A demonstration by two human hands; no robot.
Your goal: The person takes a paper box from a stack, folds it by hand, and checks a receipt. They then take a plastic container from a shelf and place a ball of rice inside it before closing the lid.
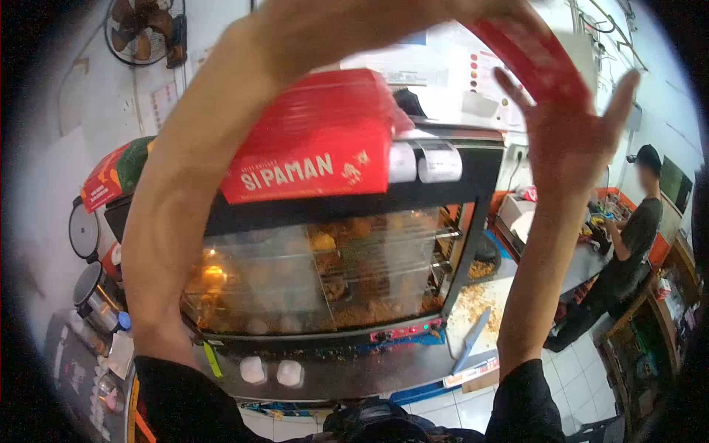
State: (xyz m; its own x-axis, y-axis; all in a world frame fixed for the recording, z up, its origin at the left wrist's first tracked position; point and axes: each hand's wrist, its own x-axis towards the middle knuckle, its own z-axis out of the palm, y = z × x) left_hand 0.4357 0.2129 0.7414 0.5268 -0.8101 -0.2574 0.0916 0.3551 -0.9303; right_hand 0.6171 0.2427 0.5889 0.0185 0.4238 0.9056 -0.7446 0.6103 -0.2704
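My left arm arches over the view, and my left hand (484, 7) is at the top edge beside a blurred red cardboard piece (535, 55). The frame edge cuts off that hand, so its fingers are hidden. My right hand (567, 144) is raised at the other end of the red cardboard, with thumb and a finger spread wide to either side. The cardboard overlaps its palm area, and it seems to touch there. Behind my arms, red "SI PAMAN" cartons (306, 166) sit on top of a glass food warmer (317, 273).
Fried food fills the lit warmer's shelves. A knife (471, 340) lies on a crumb-covered cutting board (491, 303) at right. Two small white packets (290, 373) rest on the counter front. A person (641, 229) stands at the right counter. A steel pot (94, 288) stands left.
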